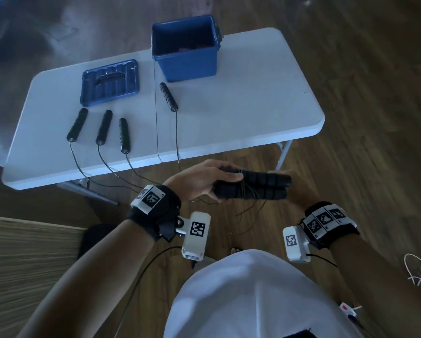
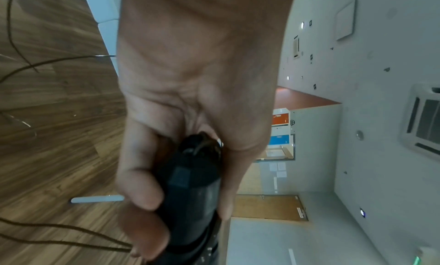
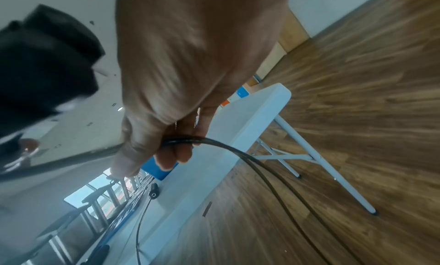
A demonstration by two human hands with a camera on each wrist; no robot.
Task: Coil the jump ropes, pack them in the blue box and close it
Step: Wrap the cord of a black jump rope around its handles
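In front of the table's near edge my left hand (image 1: 204,181) grips a pair of black jump rope handles (image 1: 260,185) held side by side, thin cord wound round their middle. The left wrist view has my fingers (image 2: 142,184) curled round one handle (image 2: 190,193). My right hand (image 1: 298,195) sits behind the handles' right ends, mostly hidden. In the right wrist view its fingers (image 3: 171,156) curl round the black cord (image 3: 238,152), which trails down toward the floor. The open blue box (image 1: 187,67) stands at the table's back, something reddish inside.
The blue lid (image 1: 110,81) lies on the white folding table (image 1: 241,113), left of the box. Several black handles (image 1: 104,126) lie on the table, another one (image 1: 168,96) sits near the box, their cords hanging over the front edge. A white cord (image 1: 419,272) lies on the wooden floor at right.
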